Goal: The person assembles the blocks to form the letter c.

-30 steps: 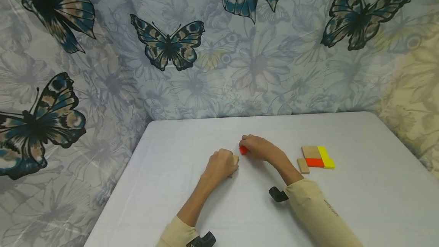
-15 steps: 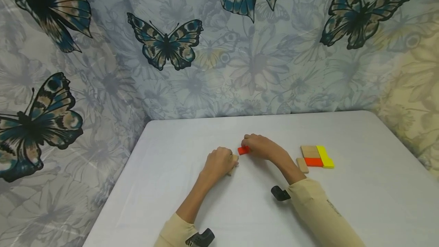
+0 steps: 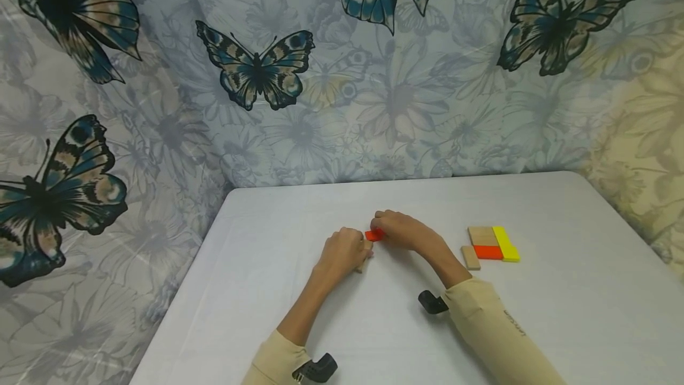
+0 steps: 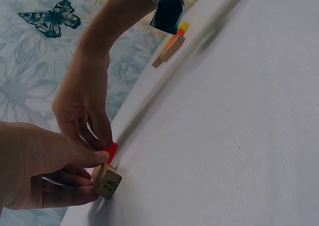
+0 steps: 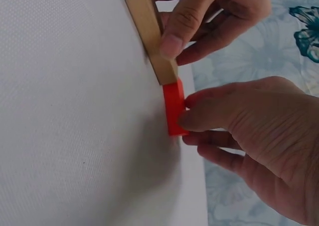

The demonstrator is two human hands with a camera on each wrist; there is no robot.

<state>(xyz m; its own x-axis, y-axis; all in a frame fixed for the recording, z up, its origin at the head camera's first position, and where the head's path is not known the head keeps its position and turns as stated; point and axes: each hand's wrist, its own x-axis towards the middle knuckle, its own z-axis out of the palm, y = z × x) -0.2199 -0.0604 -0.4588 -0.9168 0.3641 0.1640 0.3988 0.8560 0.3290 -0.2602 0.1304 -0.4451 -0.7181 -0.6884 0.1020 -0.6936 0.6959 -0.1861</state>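
Note:
Near the middle of the white table, my left hand (image 3: 341, 252) grips a plain wooden block (image 5: 147, 34) between thumb and fingers. The number 28 shows on the block's end in the left wrist view. Just to its right, my right hand (image 3: 405, 232) pinches a small red block (image 5: 173, 106) with thumb and fingertips. In the right wrist view the red block's end is right at the far end of the wooden block, roughly in line with it. Fingers cover part of both blocks.
On the table (image 3: 561, 314) to the right lies a flat group of blocks: a wide wooden piece (image 3: 483, 236), a red bar (image 3: 488, 252), a yellow L-shaped piece (image 3: 504, 245) and a small wooden one (image 3: 471, 258). Behind hangs a butterfly-patterned cloth (image 3: 401, 123).
The right hand has brought the red block slightly left, up to the wooden block's end, and the red block has turned flatter. The left hand has barely moved.

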